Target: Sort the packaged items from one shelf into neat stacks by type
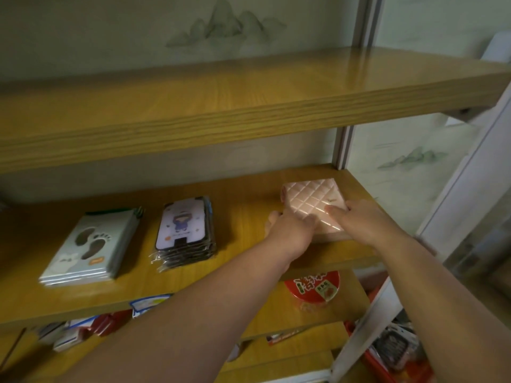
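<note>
A stack of pink quilted packages (309, 199) lies at the right end of the middle wooden shelf (243, 205). My left hand (290, 230) grips its near left corner and my right hand (362, 221) presses on its near right edge. Left of that sits a stack of phone cases in clear wrap (184, 230), the top one showing a cartoon figure. At the far left lies a stack of pale flat packs printed with footprints (90, 246). The lower layers of the pink stack are hidden behind my hands.
An upper wooden shelf (249, 106) overhangs the middle one. Below, a red-lidded round tub (312, 290) and several red and white boxes (83, 330) sit on a lower shelf. A white metal upright (367, 327) frames the right side, with a red basket (387, 363) beyond it.
</note>
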`<state>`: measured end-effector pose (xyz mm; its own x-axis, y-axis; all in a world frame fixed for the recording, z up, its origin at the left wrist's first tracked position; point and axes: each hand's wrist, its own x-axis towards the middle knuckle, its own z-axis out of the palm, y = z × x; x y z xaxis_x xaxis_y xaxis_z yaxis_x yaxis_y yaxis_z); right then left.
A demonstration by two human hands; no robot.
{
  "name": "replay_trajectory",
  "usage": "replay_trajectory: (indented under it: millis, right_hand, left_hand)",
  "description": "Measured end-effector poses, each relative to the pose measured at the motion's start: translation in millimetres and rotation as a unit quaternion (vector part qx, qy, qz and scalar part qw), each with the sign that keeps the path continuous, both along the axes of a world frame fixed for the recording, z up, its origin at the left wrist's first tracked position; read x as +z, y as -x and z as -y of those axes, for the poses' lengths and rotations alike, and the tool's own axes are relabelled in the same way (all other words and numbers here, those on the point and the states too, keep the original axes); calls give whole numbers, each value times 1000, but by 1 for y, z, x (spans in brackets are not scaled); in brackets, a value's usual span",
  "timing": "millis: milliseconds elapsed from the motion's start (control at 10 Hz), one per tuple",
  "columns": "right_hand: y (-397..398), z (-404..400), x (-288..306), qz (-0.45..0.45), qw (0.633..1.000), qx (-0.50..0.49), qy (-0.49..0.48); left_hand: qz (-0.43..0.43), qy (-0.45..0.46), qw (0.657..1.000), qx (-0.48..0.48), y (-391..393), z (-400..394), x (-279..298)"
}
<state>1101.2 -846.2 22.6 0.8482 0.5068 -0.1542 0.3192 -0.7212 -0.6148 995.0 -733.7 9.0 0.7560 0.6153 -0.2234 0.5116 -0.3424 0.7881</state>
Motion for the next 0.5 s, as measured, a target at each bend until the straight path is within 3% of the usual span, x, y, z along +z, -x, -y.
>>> replay_trajectory:
  millis: [100,300,400,500]
  right_hand:
    - [17,6,-3,68,997,-33,12]
    - [56,14,3,238,968,-47,63]
    - [84,11,11,283,958,-26,-32]
    - [116,8,24,250,954,-4,-165]
  left_hand:
    - [13,21,1000,-9,10,1,3]
    - [83,-184,975,-97,58,-11,12]
    - [74,-299,943,-129,84,-28,28]
    - [41,-352,928,-115,107,-50,41]
